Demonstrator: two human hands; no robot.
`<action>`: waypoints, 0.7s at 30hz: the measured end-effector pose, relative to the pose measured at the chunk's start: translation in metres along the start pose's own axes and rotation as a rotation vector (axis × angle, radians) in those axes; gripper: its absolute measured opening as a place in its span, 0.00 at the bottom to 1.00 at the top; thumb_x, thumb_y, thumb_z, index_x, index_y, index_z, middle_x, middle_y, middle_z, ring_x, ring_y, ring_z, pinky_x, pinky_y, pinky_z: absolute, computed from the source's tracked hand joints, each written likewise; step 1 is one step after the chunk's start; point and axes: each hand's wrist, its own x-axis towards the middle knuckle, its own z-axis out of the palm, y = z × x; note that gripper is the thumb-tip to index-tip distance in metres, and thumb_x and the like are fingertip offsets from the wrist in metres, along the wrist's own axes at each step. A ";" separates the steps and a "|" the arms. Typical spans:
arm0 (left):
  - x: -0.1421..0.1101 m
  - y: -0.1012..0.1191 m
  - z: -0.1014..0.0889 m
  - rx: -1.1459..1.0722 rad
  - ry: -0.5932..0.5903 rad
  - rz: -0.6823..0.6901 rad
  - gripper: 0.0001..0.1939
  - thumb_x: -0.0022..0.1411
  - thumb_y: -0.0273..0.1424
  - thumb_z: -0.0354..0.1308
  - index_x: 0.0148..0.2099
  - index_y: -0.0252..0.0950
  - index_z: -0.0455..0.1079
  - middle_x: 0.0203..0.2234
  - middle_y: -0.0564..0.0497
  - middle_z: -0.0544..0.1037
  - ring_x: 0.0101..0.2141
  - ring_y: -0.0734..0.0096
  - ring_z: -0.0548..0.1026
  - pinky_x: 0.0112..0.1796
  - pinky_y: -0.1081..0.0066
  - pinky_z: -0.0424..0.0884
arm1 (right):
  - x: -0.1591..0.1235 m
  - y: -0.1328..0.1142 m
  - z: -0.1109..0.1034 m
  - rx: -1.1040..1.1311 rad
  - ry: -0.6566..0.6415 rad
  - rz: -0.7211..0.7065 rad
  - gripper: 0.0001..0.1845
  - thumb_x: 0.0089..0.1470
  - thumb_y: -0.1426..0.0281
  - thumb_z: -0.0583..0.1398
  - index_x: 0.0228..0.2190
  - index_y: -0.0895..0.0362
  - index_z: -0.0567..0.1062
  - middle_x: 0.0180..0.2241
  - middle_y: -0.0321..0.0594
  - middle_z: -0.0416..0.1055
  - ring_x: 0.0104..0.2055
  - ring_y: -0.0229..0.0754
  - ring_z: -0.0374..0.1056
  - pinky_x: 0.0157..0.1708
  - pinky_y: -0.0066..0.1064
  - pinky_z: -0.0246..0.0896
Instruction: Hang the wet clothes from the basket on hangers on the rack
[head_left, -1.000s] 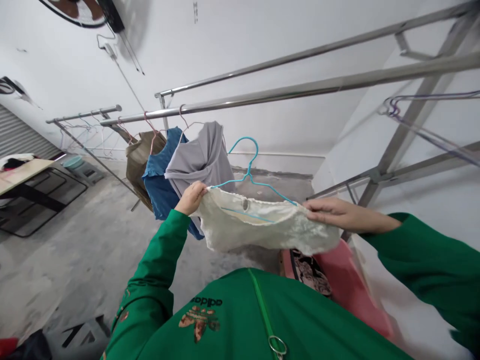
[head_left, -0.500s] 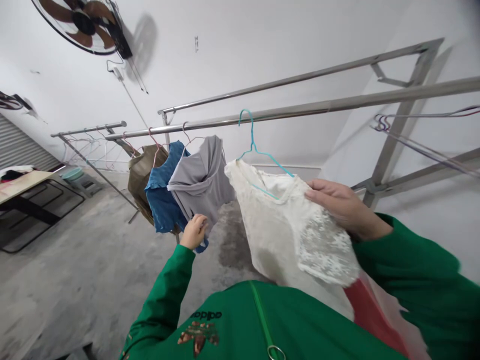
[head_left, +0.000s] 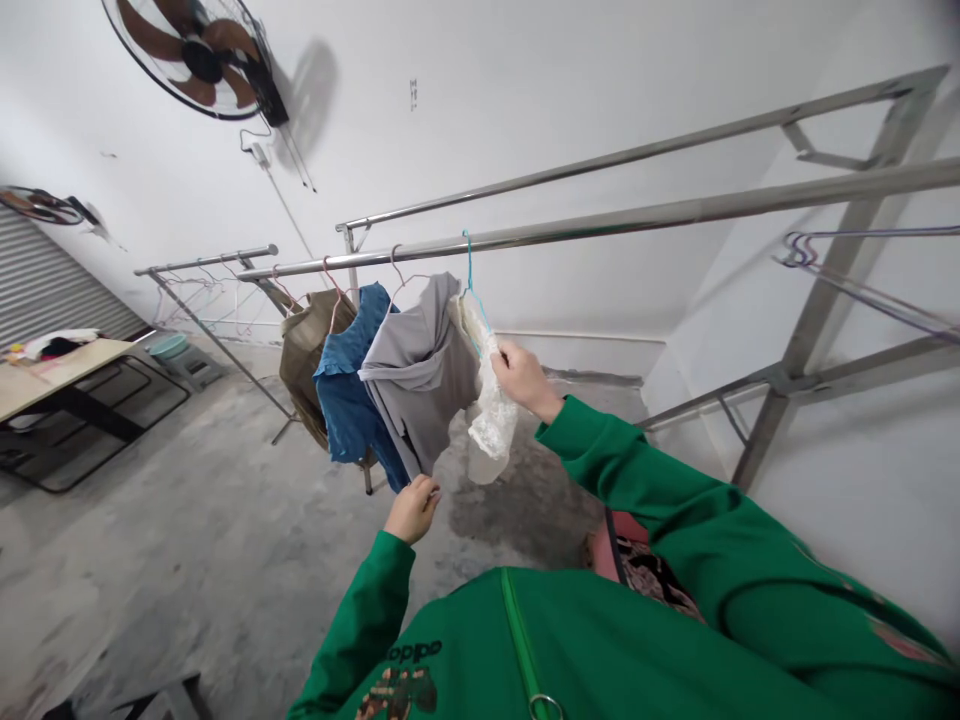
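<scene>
head view | right hand (head_left: 527, 381): clamped on white lace top (head_left: 489, 400), which hangs bunched from teal wire hanger (head_left: 470, 262) hooked over steel rail (head_left: 600, 225) | left hand (head_left: 411, 509): fingers curled, at lower edge of grey top (head_left: 420, 370), grip unclear | also on rail: blue top (head_left: 349, 405), olive garment (head_left: 309, 350) | beneath: concrete floor (head_left: 225, 560)

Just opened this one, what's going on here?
A person in a green jacket stands at a steel drying rack. Their right hand grips a white lace top, bunched on a blue wire hanger hooked over the rail. Their left hand is by the lower edge of a grey top; whether it holds anything is unclear. A blue top and an olive top hang farther along.
</scene>
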 end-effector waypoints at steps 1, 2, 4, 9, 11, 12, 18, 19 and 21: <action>-0.003 -0.001 0.000 0.008 -0.012 -0.013 0.09 0.66 0.29 0.47 0.41 0.36 0.69 0.37 0.46 0.74 0.37 0.68 0.75 0.40 0.71 0.71 | -0.001 0.001 0.007 -0.006 -0.002 0.007 0.09 0.53 0.65 0.49 0.23 0.53 0.56 0.22 0.40 0.62 0.27 0.42 0.57 0.32 0.33 0.54; -0.006 -0.001 0.001 0.014 -0.024 -0.025 0.09 0.66 0.29 0.47 0.40 0.36 0.69 0.37 0.46 0.74 0.37 0.69 0.75 0.40 0.71 0.70 | -0.002 0.003 0.013 -0.011 -0.003 0.015 0.09 0.53 0.65 0.48 0.23 0.53 0.55 0.22 0.40 0.62 0.27 0.42 0.57 0.32 0.33 0.54; -0.010 -0.002 0.002 0.019 -0.048 -0.048 0.09 0.66 0.29 0.47 0.40 0.36 0.69 0.37 0.47 0.74 0.37 0.69 0.75 0.40 0.71 0.70 | -0.004 0.007 0.022 -0.015 -0.005 0.027 0.09 0.53 0.65 0.48 0.23 0.53 0.56 0.23 0.41 0.63 0.28 0.43 0.58 0.33 0.34 0.55; -0.015 -0.001 0.010 0.009 -0.135 -0.062 0.09 0.66 0.29 0.48 0.39 0.36 0.69 0.38 0.47 0.75 0.37 0.69 0.75 0.40 0.71 0.70 | -0.014 0.010 0.034 0.010 0.007 -0.006 0.10 0.54 0.62 0.50 0.30 0.55 0.63 0.30 0.46 0.68 0.33 0.46 0.63 0.38 0.38 0.60; -0.015 0.000 0.013 0.012 -0.173 -0.056 0.09 0.66 0.29 0.48 0.40 0.36 0.69 0.39 0.46 0.75 0.37 0.68 0.75 0.40 0.70 0.70 | -0.030 0.011 0.038 0.031 0.045 -0.054 0.14 0.53 0.62 0.52 0.38 0.57 0.65 0.37 0.50 0.69 0.39 0.49 0.65 0.42 0.41 0.63; -0.015 0.001 0.014 0.015 -0.192 -0.052 0.09 0.66 0.29 0.48 0.40 0.36 0.69 0.39 0.46 0.75 0.37 0.68 0.75 0.40 0.70 0.70 | -0.041 0.012 0.040 0.040 0.077 -0.087 0.18 0.53 0.62 0.53 0.43 0.59 0.65 0.42 0.53 0.68 0.44 0.51 0.65 0.45 0.43 0.63; -0.015 0.010 0.034 0.034 -0.360 0.044 0.09 0.66 0.27 0.48 0.42 0.36 0.70 0.41 0.46 0.76 0.40 0.66 0.76 0.41 0.69 0.71 | -0.163 0.056 0.052 -0.134 -0.140 0.057 0.25 0.56 0.66 0.54 0.55 0.59 0.62 0.55 0.57 0.61 0.59 0.55 0.58 0.58 0.48 0.58; -0.014 0.012 0.039 0.041 -0.416 0.079 0.09 0.66 0.27 0.48 0.42 0.36 0.69 0.41 0.46 0.76 0.40 0.67 0.76 0.41 0.70 0.71 | -0.187 0.067 0.050 -0.175 -0.327 0.154 0.22 0.56 0.68 0.55 0.52 0.59 0.66 0.52 0.55 0.64 0.56 0.54 0.63 0.55 0.46 0.61; -0.014 0.018 0.052 0.056 -0.549 0.166 0.09 0.67 0.28 0.48 0.42 0.36 0.69 0.40 0.46 0.76 0.40 0.68 0.76 0.41 0.71 0.71 | -0.234 0.087 0.039 -0.210 -0.625 0.361 0.15 0.54 0.71 0.59 0.44 0.59 0.72 0.44 0.49 0.71 0.45 0.49 0.69 0.46 0.40 0.67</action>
